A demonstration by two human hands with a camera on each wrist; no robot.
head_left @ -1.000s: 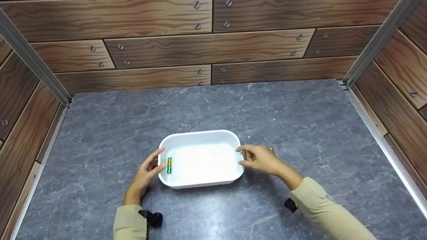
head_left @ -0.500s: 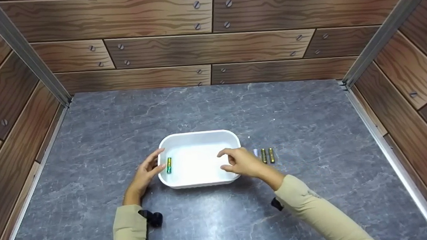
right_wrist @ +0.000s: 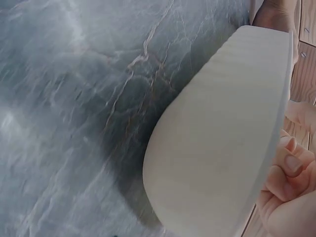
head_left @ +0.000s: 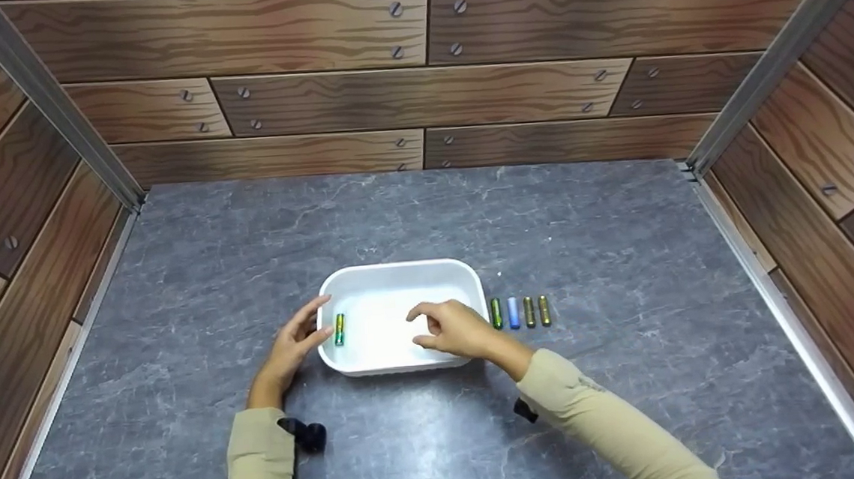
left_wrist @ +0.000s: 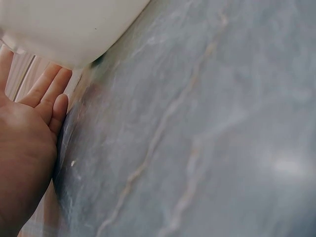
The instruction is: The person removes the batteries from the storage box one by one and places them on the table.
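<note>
A white plastic tub (head_left: pixel 387 368) with rounded corners stands on the grey marbled table, and one green and yellow battery (head_left: pixel 339 330) lies inside by its left wall. My left hand (head_left: pixel 292 346) rests against the tub's left end, thumb and fingertips at the rim; in the left wrist view the fingers of this hand (left_wrist: pixel 44 91) reach out straight by the tub wall. Over the right half of the tub is my right hand (head_left: pixel 454 330), thumb and forefinger apart with nothing seen between them. Its other fingers (right_wrist: pixel 289 170) look bent in the right wrist view.
Just outside the tub's right end several batteries stand in a row: a green one (head_left: pixel 496 314), a pale blue one (head_left: pixel 513 313) and gold ones (head_left: pixel 537 311). Wood-patterned walls (head_left: pixel 417 94) and metal posts (head_left: pixel 767 58) enclose the table.
My right hand has moved left from the tub's right rim to over its inside, uncovering the batteries on the table. The left hand, the tub and the battery in it stay put.
</note>
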